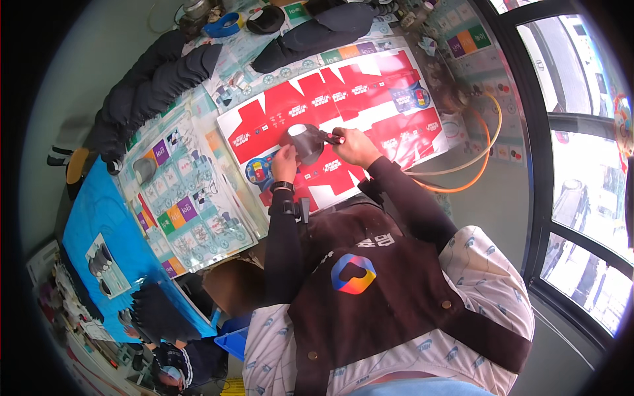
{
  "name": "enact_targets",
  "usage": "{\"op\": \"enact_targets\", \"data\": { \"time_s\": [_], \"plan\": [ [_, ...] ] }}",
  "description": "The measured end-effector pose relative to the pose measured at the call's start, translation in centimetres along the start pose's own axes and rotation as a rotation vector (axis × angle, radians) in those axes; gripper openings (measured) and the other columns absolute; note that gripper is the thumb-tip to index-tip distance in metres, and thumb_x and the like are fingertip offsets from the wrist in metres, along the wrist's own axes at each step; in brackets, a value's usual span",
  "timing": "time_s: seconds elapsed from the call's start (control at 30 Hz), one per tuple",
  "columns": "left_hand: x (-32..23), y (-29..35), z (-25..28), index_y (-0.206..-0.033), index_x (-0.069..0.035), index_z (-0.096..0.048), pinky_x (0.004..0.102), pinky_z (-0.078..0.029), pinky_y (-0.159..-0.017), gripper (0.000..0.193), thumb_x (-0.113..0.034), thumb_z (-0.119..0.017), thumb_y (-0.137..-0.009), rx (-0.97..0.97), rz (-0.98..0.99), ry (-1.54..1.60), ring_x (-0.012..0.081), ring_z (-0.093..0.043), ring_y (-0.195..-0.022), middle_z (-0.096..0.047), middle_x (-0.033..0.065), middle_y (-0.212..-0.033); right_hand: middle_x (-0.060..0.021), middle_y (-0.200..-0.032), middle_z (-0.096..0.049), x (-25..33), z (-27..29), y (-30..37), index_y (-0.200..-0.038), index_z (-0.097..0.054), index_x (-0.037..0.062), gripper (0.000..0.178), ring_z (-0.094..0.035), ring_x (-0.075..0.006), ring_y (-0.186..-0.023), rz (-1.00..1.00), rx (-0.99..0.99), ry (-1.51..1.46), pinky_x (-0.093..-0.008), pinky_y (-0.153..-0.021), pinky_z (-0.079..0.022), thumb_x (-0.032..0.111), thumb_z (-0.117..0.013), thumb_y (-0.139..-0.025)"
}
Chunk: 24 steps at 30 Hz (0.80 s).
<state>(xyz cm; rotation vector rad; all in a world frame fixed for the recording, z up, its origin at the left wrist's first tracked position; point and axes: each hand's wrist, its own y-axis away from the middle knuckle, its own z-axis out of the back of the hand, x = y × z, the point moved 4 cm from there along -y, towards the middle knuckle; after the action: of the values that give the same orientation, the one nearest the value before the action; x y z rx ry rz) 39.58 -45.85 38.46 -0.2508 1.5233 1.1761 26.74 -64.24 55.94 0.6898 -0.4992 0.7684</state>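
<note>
Over a red and white printed sheet, a dark curved piece with a pale patch at its top is held up. My left hand has its fingers closed on the near left edge of this piece. My right hand is wrapped round a slim tool with a red and black handle. The tool's front end meets the right side of the dark piece; its exact kind is too small to make out.
Overlapping dark cut pieces lie along the far left, with longer dark pieces at the back. A blue tape roll is nearby. Orange hose loops at right. Another person is beside the blue-covered table.
</note>
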Motion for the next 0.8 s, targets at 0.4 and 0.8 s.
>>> {"op": "enact_targets", "data": {
  "time_s": [0.4,0.8],
  "plan": [
    [-0.7,-0.2,-0.4,-0.123,0.004,-0.062,0.0288,-0.062,-0.065,0.033,-0.022,-0.064,-0.102,0.021,-0.003,-0.023,0.0152,-0.072,-0.086,-0.073,0.0112,-0.108,-0.0282,-0.084,-0.068,-1.3,0.4,0.7,-0.094,-0.069,0.0035,0.024,-0.066,-0.048,-0.085,0.014,0.018,0.065,-0.0549,-0.079,-0.052,0.018,-0.052,-0.087],
    [-0.2,-0.9,-0.7,-0.124,0.003,-0.063,0.0297,-0.062,-0.065,0.033,-0.022,-0.064,-0.101,0.009,-0.026,-0.041,0.0176,-0.074,-0.085,-0.074,0.0123,-0.106,-0.0301,-0.082,-0.066,-1.5,-0.4,1.4,-0.093,-0.067,0.0048,0.023,-0.065,-0.0504,-0.083,0.139,0.007,0.038,-0.0569,-0.075,-0.053,0.019,-0.049,-0.09]
  ]
}}
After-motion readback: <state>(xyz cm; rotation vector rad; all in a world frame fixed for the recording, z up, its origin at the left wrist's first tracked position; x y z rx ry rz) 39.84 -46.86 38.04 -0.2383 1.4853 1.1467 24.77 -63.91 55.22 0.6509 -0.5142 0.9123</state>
